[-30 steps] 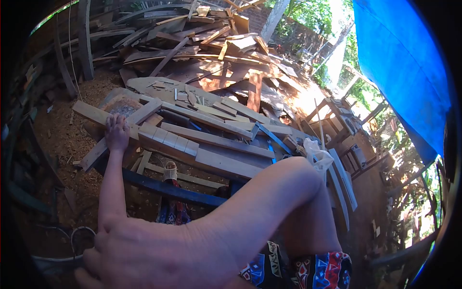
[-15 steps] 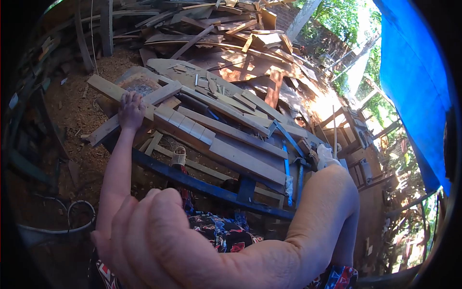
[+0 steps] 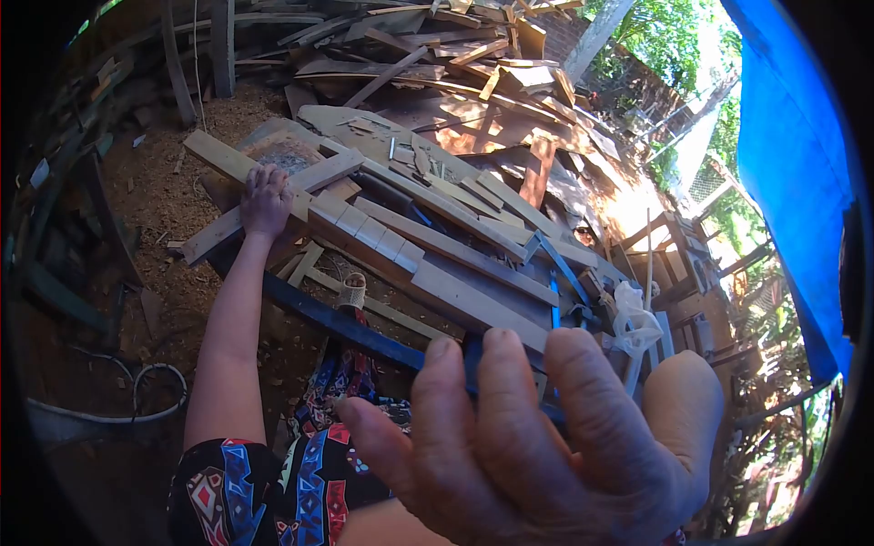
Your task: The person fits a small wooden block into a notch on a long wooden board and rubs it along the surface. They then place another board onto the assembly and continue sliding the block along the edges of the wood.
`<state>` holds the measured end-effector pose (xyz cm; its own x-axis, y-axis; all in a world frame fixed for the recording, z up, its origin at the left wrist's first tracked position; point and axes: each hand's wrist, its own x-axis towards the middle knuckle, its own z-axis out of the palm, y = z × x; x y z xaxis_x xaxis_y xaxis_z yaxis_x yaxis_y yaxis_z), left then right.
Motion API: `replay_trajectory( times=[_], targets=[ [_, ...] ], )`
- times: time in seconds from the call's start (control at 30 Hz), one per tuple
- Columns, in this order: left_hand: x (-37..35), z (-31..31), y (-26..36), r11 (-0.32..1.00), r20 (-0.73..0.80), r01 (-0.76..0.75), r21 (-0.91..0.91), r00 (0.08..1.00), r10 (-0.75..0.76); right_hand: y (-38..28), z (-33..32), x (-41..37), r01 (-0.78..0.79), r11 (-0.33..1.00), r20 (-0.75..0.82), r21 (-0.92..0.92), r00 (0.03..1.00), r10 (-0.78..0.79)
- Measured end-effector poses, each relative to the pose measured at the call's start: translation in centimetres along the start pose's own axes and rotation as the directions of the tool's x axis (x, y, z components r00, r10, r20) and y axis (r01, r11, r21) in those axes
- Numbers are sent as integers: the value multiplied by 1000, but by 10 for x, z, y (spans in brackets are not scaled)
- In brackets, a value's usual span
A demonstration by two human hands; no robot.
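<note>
My left hand (image 3: 267,202) is closed over a pale wooden beam (image 3: 217,155), where a crosspiece (image 3: 330,169) meets it. Its fingers curl over the wood and hide part of the joint. Along the beam toward the right runs a section with several evenly spaced cross lines (image 3: 364,230), then a smooth lighter board (image 3: 482,298). Close to the camera, my right hand (image 3: 555,437) is raised with its fingers spread, and nothing shows in it. It covers the near right end of the boards and part of the workbench.
More planks (image 3: 455,250) and a blue metal bar (image 3: 557,264) lie on the bench. A dark bench rail (image 3: 364,332) crosses in front of my legs. A crumpled white plastic bag (image 3: 635,318) hangs at right. Scrap wood (image 3: 428,73) is piled behind; a blue tarp (image 3: 792,164) hangs right.
My right hand has swung from the lower middle to the right, and its curled fingers have spread. My left hand stays on the beam. The view has shifted slightly, uncovering the plastic bag.
</note>
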<state>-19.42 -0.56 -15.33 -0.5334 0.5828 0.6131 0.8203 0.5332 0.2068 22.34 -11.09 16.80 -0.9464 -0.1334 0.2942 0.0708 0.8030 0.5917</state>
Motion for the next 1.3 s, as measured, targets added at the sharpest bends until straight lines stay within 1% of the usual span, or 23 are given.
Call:
replay_trajectory(
  times=[0.03,0.1,0.13,0.2,0.23,0.3,0.33,0.4,0.43,0.47,0.5,0.53,0.6,0.63,0.7,0.73,0.77,0.83,1.03,1.13,1.2,1.27,1.3],
  targets=[
    [1,1,0,1000,-2,-1,4,1000,1,2,1,-2,4,1000,0,0,1000,-4],
    [1,4,1,1000,-16,-5,-11,1000,5,7,6,-8,-21,995,-113,-100,994,10],
    [-1,3,-1,1000,-30,-7,-23,1000,6,7,4,-9,-6,996,-122,-86,993,-5],
    [-1,4,-3,999,-32,23,-22,999,-24,8,-2,-12,-81,995,-33,55,996,82],
    [-1,6,-1,999,-38,24,-44,999,-26,13,2,-15,-61,995,-34,75,997,63],
    [-2,2,1,997,-6,41,-63,999,-41,23,13,-17,170,942,-180,290,976,-121],
    [-1,3,1,997,4,68,-48,998,-67,25,10,4,218,892,-203,396,968,-147],
    [-2,2,1,998,4,51,-46,999,-51,34,54,4,325,735,-280,595,941,-190],
    [-4,0,0,997,5,70,-35,998,-70,31,76,10,157,715,-113,682,988,-109],
    [-3,-2,1,996,15,74,-47,997,-74,26,101,17,-26,683,65,730,997,-32],
    [-2,-3,3,995,24,73,-64,997,-72,18,138,19,-82,762,132,642,991,-5],
    [-2,-4,6,995,22,78,-62,997,-77,12,177,19,-134,830,194,541,980,32],
    [-3,-7,7,994,34,92,-52,995,-90,8,237,18,-212,784,251,584,965,74],
    [-2,-7,7,994,30,98,-44,995,-96,9,256,21,-204,783,244,588,967,68],
    [-3,-4,6,993,27,92,-70,996,-90,14,285,27,-383,767,304,515,918,255],
    [-4,-4,5,994,29,93,-66,995,-91,15,295,30,-419,756,350,502,898,265],
    [-4,-4,5,995,33,88,-48,996,-87,14,311,30,-420,754,350,504,898,267],
    [-2,-4,6,996,36,85,-28,996,-84,11,339,30,-377,695,294,612,925,242],
    [-4,-7,7,995,29,96,-40,995,-95,-6,356,22,-394,698,207,597,917,340],
    [-4,-9,7,995,7,82,-49,997,-82,0,337,-21,-414,690,234,594,909,345],
    [-4,-11,8,997,12,67,-35,998,-67,3,322,-64,-415,690,197,593,906,376],
    [-5,-5,6,998,-21,61,-29,998,-61,5,310,-105,-495,660,312,565,869,384],
    [-6,-3,5,999,-55,45,-15,997,-45,5,307,-122,-495,664,319,561,869,378]
  ],
)
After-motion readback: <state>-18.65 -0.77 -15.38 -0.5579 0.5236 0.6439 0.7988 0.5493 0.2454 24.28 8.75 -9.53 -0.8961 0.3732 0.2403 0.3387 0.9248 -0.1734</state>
